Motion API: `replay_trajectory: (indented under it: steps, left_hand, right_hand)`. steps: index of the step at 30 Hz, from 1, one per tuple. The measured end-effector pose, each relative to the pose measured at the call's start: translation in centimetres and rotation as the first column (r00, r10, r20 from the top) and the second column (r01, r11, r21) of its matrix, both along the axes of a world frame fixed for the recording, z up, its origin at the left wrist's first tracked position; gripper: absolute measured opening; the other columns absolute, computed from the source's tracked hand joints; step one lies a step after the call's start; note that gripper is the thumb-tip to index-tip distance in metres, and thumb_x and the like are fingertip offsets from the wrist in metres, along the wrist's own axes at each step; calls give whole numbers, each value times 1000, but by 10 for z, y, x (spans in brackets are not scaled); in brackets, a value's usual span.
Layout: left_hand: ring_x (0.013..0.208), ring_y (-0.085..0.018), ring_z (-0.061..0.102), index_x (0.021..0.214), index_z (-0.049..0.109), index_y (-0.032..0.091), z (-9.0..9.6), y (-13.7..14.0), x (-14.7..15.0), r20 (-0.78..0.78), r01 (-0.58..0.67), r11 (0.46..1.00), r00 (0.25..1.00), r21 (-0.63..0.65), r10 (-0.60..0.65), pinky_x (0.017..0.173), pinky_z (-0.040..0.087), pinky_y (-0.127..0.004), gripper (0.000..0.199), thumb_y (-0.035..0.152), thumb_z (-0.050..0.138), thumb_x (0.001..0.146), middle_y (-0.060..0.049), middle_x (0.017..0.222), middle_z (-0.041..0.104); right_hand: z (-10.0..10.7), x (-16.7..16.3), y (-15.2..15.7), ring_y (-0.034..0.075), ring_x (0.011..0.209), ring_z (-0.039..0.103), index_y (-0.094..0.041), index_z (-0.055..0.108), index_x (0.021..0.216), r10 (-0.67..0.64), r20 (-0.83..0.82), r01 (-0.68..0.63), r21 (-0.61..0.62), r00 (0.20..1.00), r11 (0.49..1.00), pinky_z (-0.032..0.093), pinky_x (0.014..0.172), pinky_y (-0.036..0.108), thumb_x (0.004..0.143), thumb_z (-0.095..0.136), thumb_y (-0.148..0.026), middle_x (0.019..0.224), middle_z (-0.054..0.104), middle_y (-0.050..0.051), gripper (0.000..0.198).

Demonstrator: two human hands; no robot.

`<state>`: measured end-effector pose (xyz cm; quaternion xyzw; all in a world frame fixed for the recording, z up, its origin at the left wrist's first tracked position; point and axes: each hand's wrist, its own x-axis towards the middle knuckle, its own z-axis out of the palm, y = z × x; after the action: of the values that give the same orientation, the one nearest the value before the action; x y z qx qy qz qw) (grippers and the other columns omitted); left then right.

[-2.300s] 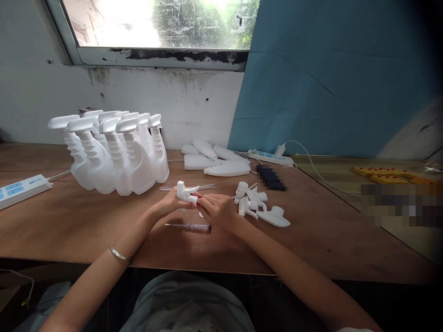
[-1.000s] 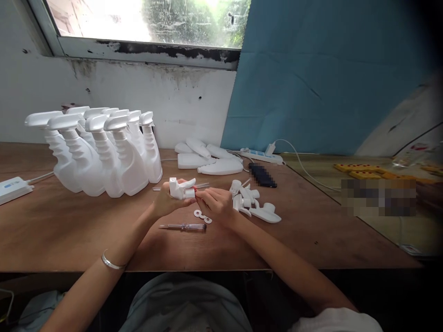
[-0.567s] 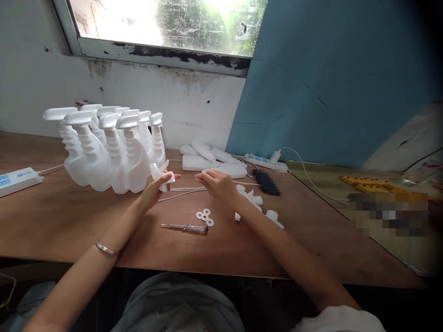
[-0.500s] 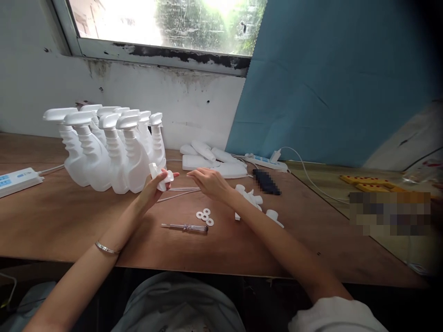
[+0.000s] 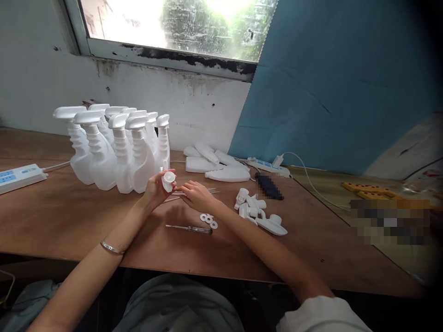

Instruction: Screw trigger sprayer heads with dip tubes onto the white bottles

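In my left hand (image 5: 156, 190) is a white trigger spray head (image 5: 169, 179), its round collar opening turned up toward me. My right hand (image 5: 196, 195) is right beside it, fingers bent together and their tips near the spray head's lower right side; whatever they pinch, if anything, is too small to make out. Thin white tubes (image 5: 212, 191) lie on the table behind the hands. Nearer to me are several flat white washers (image 5: 209, 219) and a screwdriver with a clear handle (image 5: 200, 230).
White spray bottles with heads (image 5: 119, 152) stand at the left. Bottles without heads (image 5: 228, 174) lie near the wall. More spray heads (image 5: 254, 207) are piled right of my right forearm. Power strips (image 5: 22, 177) sit at the left and back; a dark, pixelated object (image 5: 269, 185) lies at the right.
My left hand has turned the spray head so its collar opening faces me. My right hand has moved down and left, close against it. The view has shifted slightly.
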<state>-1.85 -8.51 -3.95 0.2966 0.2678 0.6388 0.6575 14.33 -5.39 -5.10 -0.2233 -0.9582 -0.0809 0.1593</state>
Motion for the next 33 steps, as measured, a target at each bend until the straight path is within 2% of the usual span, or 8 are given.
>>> replay_trajectory:
  steps: [6,12,17,19,22,26,29,33]
  left_hand:
    - [35,-7,42,68,54,13,-14,11,-2,-12,27,990,1000,-141,-29,36,33,-18,5,18,52,68,3,50,48]
    - [32,-6,40,64,53,13,-19,14,-3,-74,49,970,995,-239,-69,34,30,-17,6,16,49,67,2,47,48]
    - [32,-6,40,64,54,13,-15,12,-1,-142,34,964,987,-263,-73,33,31,-17,7,18,49,68,2,46,50]
    - [31,-6,40,63,53,13,-15,11,0,-182,23,962,980,-273,-75,32,30,-16,7,18,51,69,2,45,49]
    - [30,-7,41,62,53,14,-17,11,4,-241,19,958,966,-286,-92,31,29,-15,8,17,54,70,3,43,48]
    - [30,-7,41,63,54,13,-20,11,10,-303,52,948,941,-314,-152,29,28,-15,8,16,55,70,2,43,48]
    - [31,-7,42,63,53,14,-18,9,12,-331,67,942,926,-329,-181,30,29,-15,10,16,54,72,1,44,50]
    - [32,-6,41,65,53,14,-12,6,12,-362,49,945,916,-323,-171,31,31,-14,12,20,50,76,0,48,54]
  right_hand:
    - [14,53,-46,17,77,52,-18,62,81,62,89,-46,-171,994,984,39,70,29,78,60,-35,80,63,5,18]
    - [9,64,-51,17,78,51,-17,62,72,73,157,-29,-265,985,964,40,70,29,70,68,-28,75,59,4,13]
    - [9,65,-46,13,71,54,-17,57,78,25,-140,-79,-399,990,913,43,65,26,76,62,-21,76,61,2,7]
    - [10,66,-43,13,73,57,-17,56,82,-66,-383,-126,-454,922,882,46,66,26,79,59,-23,82,63,3,8]
    - [9,67,-41,15,86,60,-19,54,85,-196,-681,-195,-452,706,870,49,74,30,81,57,-28,95,64,6,10]
    - [-1,64,-40,16,85,61,-21,53,85,-310,-825,-226,-453,472,862,52,70,31,80,58,-31,98,63,6,13]
    - [-8,60,-40,16,84,61,-20,54,86,-332,-848,-239,-452,413,859,54,69,30,79,59,-31,97,62,6,14]
    - [-13,57,-42,16,86,62,-20,53,88,-332,-850,-239,-451,410,860,54,68,30,80,58,-31,99,63,7,14]
